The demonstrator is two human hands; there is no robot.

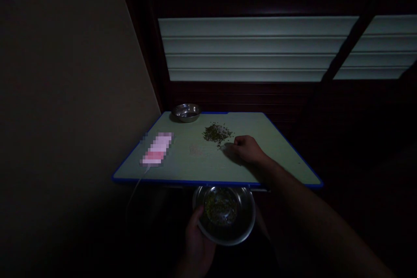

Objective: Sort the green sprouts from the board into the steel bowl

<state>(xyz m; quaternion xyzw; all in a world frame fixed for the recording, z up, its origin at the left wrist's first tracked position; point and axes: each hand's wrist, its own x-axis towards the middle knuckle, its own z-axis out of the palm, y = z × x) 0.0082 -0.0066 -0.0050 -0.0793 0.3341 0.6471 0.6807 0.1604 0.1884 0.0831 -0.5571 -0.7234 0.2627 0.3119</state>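
My left hand [199, 239] grips the rim of a metal bowl [248, 221], its thumb over the left side. The bowl is tilted just below the table's front edge, with small green grains [221, 208], like mung beans, in its bottom. My right hand [246, 148] is above the right half of the table, fingers curled closed; whatever may be in them is hidden. Just left of it lies a loose pile of small dark greenish grains [215, 132], with a few strays around its edges.
The pale green table [280, 160] has a blue rim. A second metal bowl [186, 113] stands at its back left corner. On the left lies a blurred-out lit phone [157, 150] with a cable [138, 183] hanging over the front edge. Walls stand left and behind; the room is dim.
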